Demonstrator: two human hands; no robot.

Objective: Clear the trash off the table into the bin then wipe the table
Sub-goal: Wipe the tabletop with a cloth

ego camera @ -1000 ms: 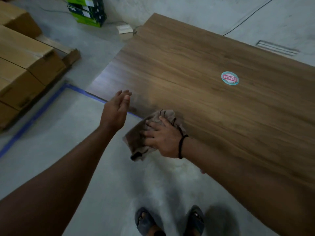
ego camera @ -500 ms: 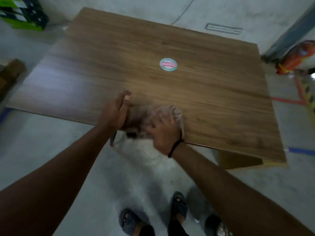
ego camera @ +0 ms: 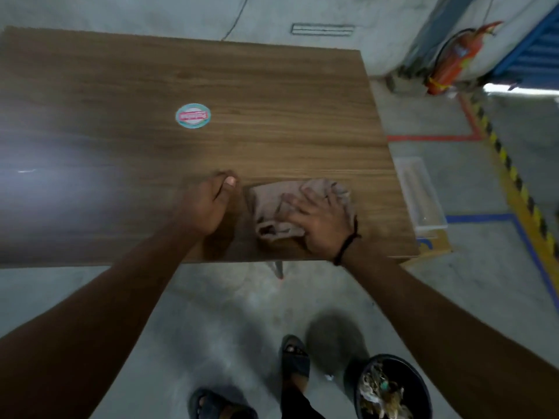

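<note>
A crumpled brown cloth [ego camera: 273, 204] lies on the wooden table [ego camera: 272, 95] near its front edge. My right hand [ego camera: 320, 219] presses flat on the cloth with spread fingers. My left hand [ego camera: 211, 204] rests on the tabletop just left of the cloth, fingers together and holding nothing. A round teal and red sticker [ego camera: 193, 115] sits on the table further back. A black bin [ego camera: 390, 387] with trash inside stands on the floor at the lower right, beside my feet.
A clear plastic tray [ego camera: 420, 192] lies on a box right of the table. A red fire extinguisher [ego camera: 453, 60] leans at the back right. Yellow-black, red and blue tape lines mark the floor on the right. My sandalled feet [ego camera: 295, 361] stand before the table.
The view swung right along the table. My right hand slid the cloth rightward and onto the tabletop from its edge. My left hand came down onto the table. The bin came into view.
</note>
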